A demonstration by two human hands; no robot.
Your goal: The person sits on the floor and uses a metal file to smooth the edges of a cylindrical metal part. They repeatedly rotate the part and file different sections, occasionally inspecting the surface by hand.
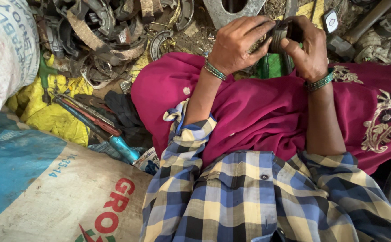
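Nearest you: plaid shirt, sleeves rolled, forearms resting across the magenta cloth on your lap. Use that rest; it steadies the work.

Left hand: fingers curled over the near-left side of a dark metal ring part, thumb toward its rim. Right hand: closed on the opposite side, fingers wrapped over the top. The part sits between both hands, held clear of the lap. Its far face is hidden, so the exact type cannot be read.

Judgement: you appear to be turning or checking the part. Keep one hand as the fixed clamp and let the other do the turning. Keep the bangles off the rim.

Left of your left hand: pliers on a yellow sheet, within reach.

Beyond both hands: a scrap pile of worn curved pieces on the dirt. Hold the part over the cloth, so that it would not drop in there.
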